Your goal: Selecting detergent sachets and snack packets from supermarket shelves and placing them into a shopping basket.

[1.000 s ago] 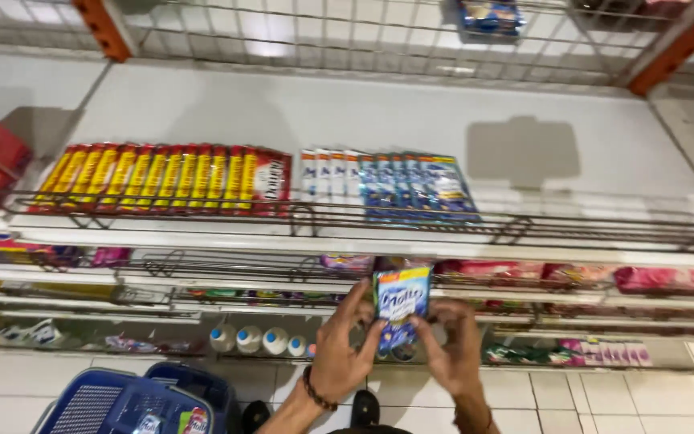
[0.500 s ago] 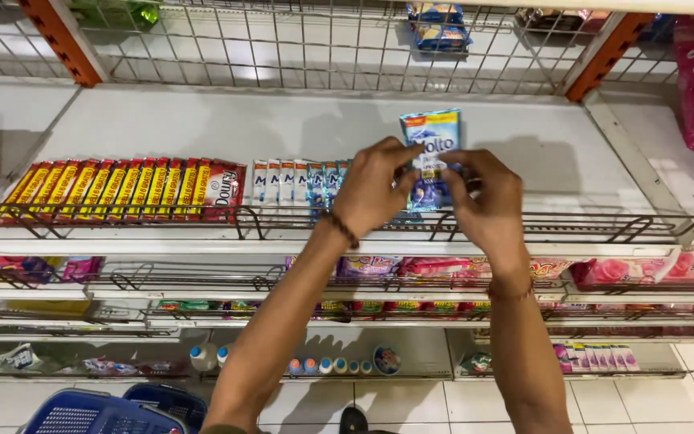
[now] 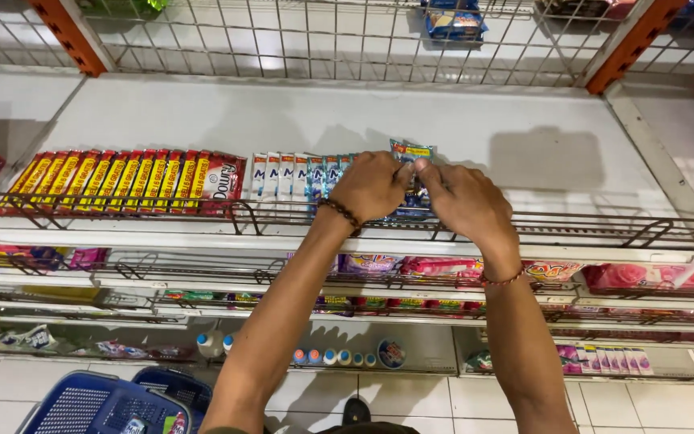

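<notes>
White shop shelf [image 3: 524, 153] is spanning mid-frame; at its centre, left hand [image 3: 371, 186] and right hand [image 3: 466, 201] are both grasping a blue sachet pack [image 3: 411, 153], beside red wafer packs [image 3: 122, 181] at left.

The shelf [image 3: 524, 137] carries ten red-and-yellow packs [image 3: 114, 181] and about six white-and-blue sachets [image 3: 291, 173]; two hands [image 3: 423, 193] grip another sachet [image 3: 411, 153].

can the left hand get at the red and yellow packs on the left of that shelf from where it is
Probably yes. The left hand rests on the blue sachets, and the red and yellow packs lie on the same shelf, with only the low wire rail in front.
</notes>
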